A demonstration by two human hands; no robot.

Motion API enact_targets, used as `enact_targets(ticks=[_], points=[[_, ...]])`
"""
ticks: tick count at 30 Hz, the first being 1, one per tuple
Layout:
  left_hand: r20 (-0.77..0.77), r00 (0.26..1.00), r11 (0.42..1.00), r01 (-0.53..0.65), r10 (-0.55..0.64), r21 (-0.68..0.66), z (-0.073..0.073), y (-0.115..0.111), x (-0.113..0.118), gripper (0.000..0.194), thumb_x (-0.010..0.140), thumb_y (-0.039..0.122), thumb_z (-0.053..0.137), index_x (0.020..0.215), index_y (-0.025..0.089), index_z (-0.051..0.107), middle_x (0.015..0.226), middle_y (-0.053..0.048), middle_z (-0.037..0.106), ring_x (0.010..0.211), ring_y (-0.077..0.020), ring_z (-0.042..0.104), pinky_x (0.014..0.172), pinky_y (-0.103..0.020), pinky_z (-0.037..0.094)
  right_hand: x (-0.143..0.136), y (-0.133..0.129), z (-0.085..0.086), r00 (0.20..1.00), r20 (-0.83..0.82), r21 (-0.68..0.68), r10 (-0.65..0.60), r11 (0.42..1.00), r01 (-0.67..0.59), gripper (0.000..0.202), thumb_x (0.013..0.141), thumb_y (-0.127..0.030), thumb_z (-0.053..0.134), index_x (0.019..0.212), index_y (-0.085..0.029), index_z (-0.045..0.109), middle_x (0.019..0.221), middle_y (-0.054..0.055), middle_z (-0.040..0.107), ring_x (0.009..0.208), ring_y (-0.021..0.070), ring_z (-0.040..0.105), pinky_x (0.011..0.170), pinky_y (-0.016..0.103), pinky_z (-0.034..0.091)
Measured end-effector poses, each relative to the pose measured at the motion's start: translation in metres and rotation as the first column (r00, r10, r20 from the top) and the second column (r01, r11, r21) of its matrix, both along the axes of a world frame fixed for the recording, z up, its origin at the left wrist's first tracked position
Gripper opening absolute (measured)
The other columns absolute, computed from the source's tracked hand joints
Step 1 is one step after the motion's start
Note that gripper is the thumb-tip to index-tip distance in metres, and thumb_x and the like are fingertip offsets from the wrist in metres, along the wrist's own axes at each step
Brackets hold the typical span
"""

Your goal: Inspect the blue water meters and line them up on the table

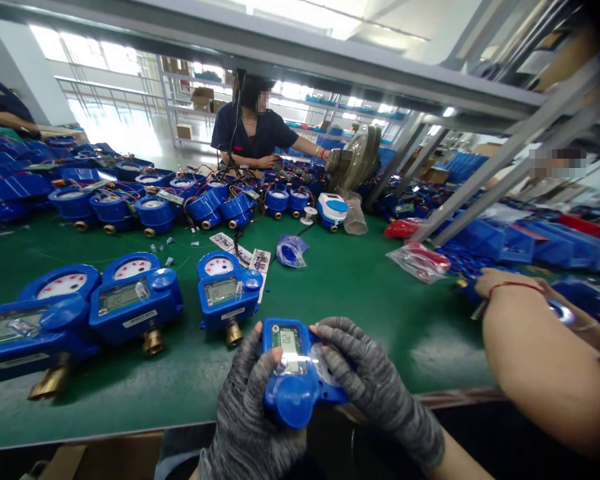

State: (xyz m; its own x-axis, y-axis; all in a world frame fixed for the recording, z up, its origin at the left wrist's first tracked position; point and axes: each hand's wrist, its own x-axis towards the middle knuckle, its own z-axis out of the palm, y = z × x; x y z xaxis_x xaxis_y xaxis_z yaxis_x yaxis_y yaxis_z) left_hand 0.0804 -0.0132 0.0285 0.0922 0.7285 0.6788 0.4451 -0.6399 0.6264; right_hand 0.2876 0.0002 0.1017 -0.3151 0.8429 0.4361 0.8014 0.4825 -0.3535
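Both gloved hands, left hand and right hand, grasp a blue water meter (its lower body hidden behind the fingers).

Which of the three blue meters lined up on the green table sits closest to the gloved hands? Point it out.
The rightmost blue meter, with its brass fitting pointing toward the left hand. The other two stand farther left along the green table.

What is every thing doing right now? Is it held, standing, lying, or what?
Blue meter: held in both hands, display facing up.
Left hand: gloved, grip shut on the meter.
Right hand: gloved, grip shut on the meter.
Finished meters: resting in a row on the green table, unheld.
Clear bag: lying on the table, crumpled.
Red bag: lying by the metal frame.
Co-worker's arm: reaching in from the right.
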Motion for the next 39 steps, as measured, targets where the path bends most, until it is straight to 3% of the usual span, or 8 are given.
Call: enact_targets(ticks=[4, 10, 16, 19, 21, 27, 31, 39], points=[[-0.004, 1.0, 0.999, 0.009, -0.009, 0.036, -0.005, -0.003, -0.001, 0.074, 0.066, 0.021, 0.074, 0.134, 0.018, 0.045, 0.15, -0.019, 0.038, 0.136, -0.0366, 0.043, 0.102, -0.054, 0.049, 0.007, -0.005, -0.011, 0.995, -0.094, -0.033, -0.03, 0.999, 0.027, 0.027, 0.089, -0.018, 0.051, 0.111, -0.025, 0.066, 0.11, 0.012, 0.069, 0.105, 0.026, 0.065, 0.094, 0.043, 0.056], [-0.01, 1.0, 1.0, 0.015, -0.015, 0.001, -0.002, -0.004, 0.0, 0.073, 0.067, 0.019, 0.073, 0.134, 0.018, 0.044, 0.151, -0.019, 0.038, 0.135, -0.0369, 0.043, 0.102, -0.056, 0.049, -0.002, -0.004, 0.001, 0.998, -0.05, -0.036, 0.049, 0.998, -0.051, 0.03, 0.09, -0.023, 0.048, 0.115, -0.022, 0.065, 0.116, 0.013, 0.067, 0.104, 0.0263, 0.065, 0.088, 0.04, 0.057], [0.001, 1.0, 1.0, -0.013, 0.013, 0.015, 0.003, -0.004, 0.002, 0.07, 0.071, 0.019, 0.07, 0.135, 0.02, 0.042, 0.149, -0.018, 0.04, 0.135, -0.0345, 0.044, 0.101, -0.053, 0.05, 0.016, -0.004, 0.003, 0.976, -0.209, -0.226, 0.066, 0.967, -0.114, 0.028, 0.092, -0.027, 0.054, 0.117, -0.024, 0.067, 0.119, 0.011, 0.066, 0.111, 0.0262, 0.063, 0.097, 0.043, 0.053], [0.041, 0.999, 0.999, -0.001, 0.0, 0.041, -0.001, -0.005, 0.002, 0.071, 0.068, 0.018, 0.071, 0.134, 0.019, 0.045, 0.148, -0.018, 0.041, 0.135, -0.0354, 0.044, 0.101, -0.053, 0.05, 0.033, 0.025, -0.01, 0.937, -0.332, -0.35, 0.104, 0.909, -0.225, 0.029, 0.095, -0.033, 0.05, 0.112, -0.019, 0.069, 0.114, 0.01, 0.069, 0.107, 0.0243, 0.065, 0.092, 0.04, 0.054], [0.055, 0.998, 0.998, 0.007, -0.01, 0.055, -0.004, -0.006, 0.001, 0.073, 0.066, 0.018, 0.073, 0.134, 0.019, 0.045, 0.148, -0.018, 0.04, 0.135, -0.0362, 0.043, 0.101, -0.053, 0.049, 0.032, 0.061, -0.023, 0.953, -0.298, -0.424, 0.05, 0.888, -0.18, 0.029, 0.094, -0.031, 0.05, 0.109, -0.016, 0.07, 0.107, 0.01, 0.072, 0.099, 0.023, 0.067, 0.088, 0.038, 0.055], [0.062, 0.998, 0.998, 0.003, -0.007, 0.068, -0.006, -0.009, 0.0, 0.079, 0.063, 0.017, 0.072, 0.137, 0.02, 0.043, 0.151, -0.018, 0.037, 0.136, -0.0367, 0.042, 0.103, -0.056, 0.047, -0.025, 0.153, -0.054, 0.994, -0.108, -0.373, 0.031, 0.925, -0.069, 0.019, 0.082, -0.017, 0.06, 0.097, -0.013, 0.072, 0.095, 0.008, 0.073, 0.084, 0.0211, 0.065, 0.078, 0.032, 0.053], [0.072, 0.997, 0.996, -0.005, -0.001, 0.088, -0.007, -0.007, 0.001, 0.079, 0.063, 0.019, 0.072, 0.137, 0.02, 0.044, 0.15, -0.018, 0.039, 0.136, -0.0378, 0.042, 0.101, -0.055, 0.048, -0.044, 0.167, -0.055, 0.995, -0.001, -0.317, 0.095, 0.944, -0.091, 0.019, 0.086, -0.015, 0.056, 0.096, -0.014, 0.073, 0.095, 0.009, 0.072, 0.087, 0.0218, 0.064, 0.081, 0.032, 0.051], [0.073, 0.997, 0.997, 0.018, -0.023, 0.072, -0.004, -0.003, 0.005, 0.078, 0.065, 0.02, 0.072, 0.137, 0.019, 0.043, 0.151, -0.02, 0.036, 0.137, -0.038, 0.041, 0.103, -0.056, 0.047, -0.038, 0.17, -0.06, 0.971, 0.167, -0.27, 0.17, 0.955, -0.121, 0.028, 0.09, -0.012, 0.053, 0.114, -0.014, 0.068, 0.109, 0.012, 0.068, 0.099, 0.0228, 0.062, 0.09, 0.034, 0.048]])
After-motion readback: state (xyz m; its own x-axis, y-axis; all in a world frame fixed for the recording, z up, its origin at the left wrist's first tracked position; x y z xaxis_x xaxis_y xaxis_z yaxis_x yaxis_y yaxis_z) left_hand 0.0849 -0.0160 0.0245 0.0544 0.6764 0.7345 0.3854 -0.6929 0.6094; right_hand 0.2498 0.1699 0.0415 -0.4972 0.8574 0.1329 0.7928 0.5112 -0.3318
